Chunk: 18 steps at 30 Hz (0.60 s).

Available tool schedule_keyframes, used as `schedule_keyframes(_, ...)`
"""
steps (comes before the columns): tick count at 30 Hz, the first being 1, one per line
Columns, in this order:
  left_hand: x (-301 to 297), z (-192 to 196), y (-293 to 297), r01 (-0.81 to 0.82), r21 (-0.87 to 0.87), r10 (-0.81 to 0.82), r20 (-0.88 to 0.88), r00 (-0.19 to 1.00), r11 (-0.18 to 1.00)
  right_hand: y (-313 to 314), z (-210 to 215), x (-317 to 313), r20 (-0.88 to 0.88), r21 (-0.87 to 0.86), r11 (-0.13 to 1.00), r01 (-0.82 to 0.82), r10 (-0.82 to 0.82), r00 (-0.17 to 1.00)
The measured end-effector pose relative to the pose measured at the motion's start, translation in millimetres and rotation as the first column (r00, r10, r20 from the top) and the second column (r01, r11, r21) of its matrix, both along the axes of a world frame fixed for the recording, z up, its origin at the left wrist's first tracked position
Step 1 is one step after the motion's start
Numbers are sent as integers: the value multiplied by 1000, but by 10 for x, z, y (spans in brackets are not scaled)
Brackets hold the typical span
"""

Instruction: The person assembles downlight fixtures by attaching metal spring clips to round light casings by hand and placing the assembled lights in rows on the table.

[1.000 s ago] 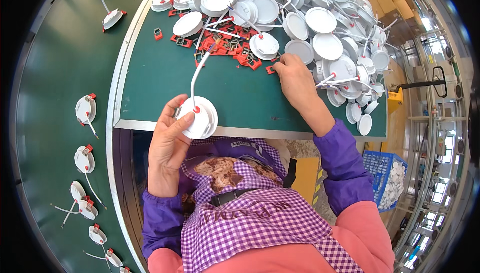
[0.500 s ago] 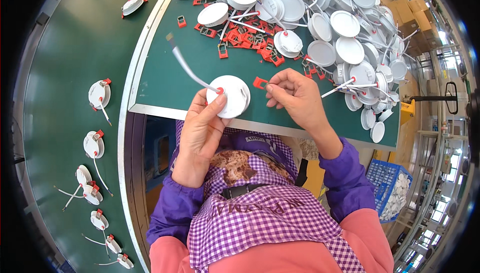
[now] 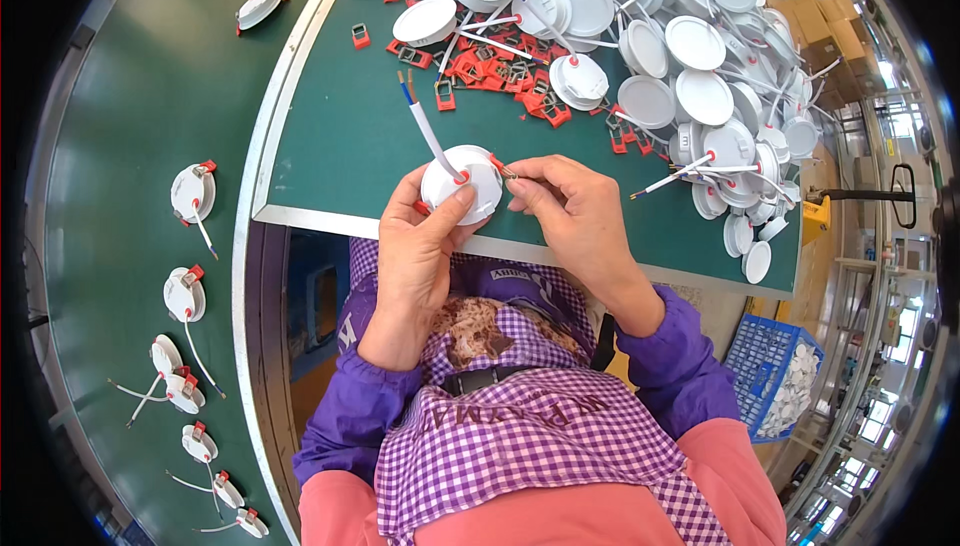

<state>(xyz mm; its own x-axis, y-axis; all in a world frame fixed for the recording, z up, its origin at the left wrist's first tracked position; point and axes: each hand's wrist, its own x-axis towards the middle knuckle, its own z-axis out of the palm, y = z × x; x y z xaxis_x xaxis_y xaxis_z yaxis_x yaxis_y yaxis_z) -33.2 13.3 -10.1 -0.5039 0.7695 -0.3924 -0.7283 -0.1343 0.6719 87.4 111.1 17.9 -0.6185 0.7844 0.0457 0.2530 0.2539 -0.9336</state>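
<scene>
A round white downlight [image 3: 468,184] is held up over the near edge of the table by my left hand [image 3: 425,231], thumb on its back and fingers behind its left side. From the red grommet on its back, a white cable [image 3: 428,134] rises, ending in bare blue and brown wires. Between thumb and forefinger, my right hand [image 3: 570,204] pinches a red spring clip [image 3: 499,163], its red end touching the light's upper right rim. Another bit of red shows at the light's left rim beside my left fingers.
Beyond my hands lie a heap of loose red clips [image 3: 490,71] and a big pile of white downlights [image 3: 690,56]. Several lights with clips, such as this downlight [image 3: 193,193], rest on the green belt [image 3: 130,276] at left. A blue crate [image 3: 765,366] stands right.
My right hand has moved left, bringing the red clip from apart to against the light's rim. My left hand and the light have shifted slightly right, and the cable has swung more upright.
</scene>
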Motion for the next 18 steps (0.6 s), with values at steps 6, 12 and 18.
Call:
schedule_keyframes(6, -11, -56, 1, -9, 14, 10, -16, 1000, 1000, 2, -65, -19, -37, -88, 996, 0, -4, 999)
schedule_keyframes(12, -47, -135, -5, 18, 20, -16, -69, 997, 1000, -29, -49, -100, -40, -155, 986, 54, -60, 997)
schedule_keyframes(18, -79, -134, -47, 47, 72, -39, -100, 994, 996, 7, -14, -99, -13, -162, 986, 38, -40, 999)
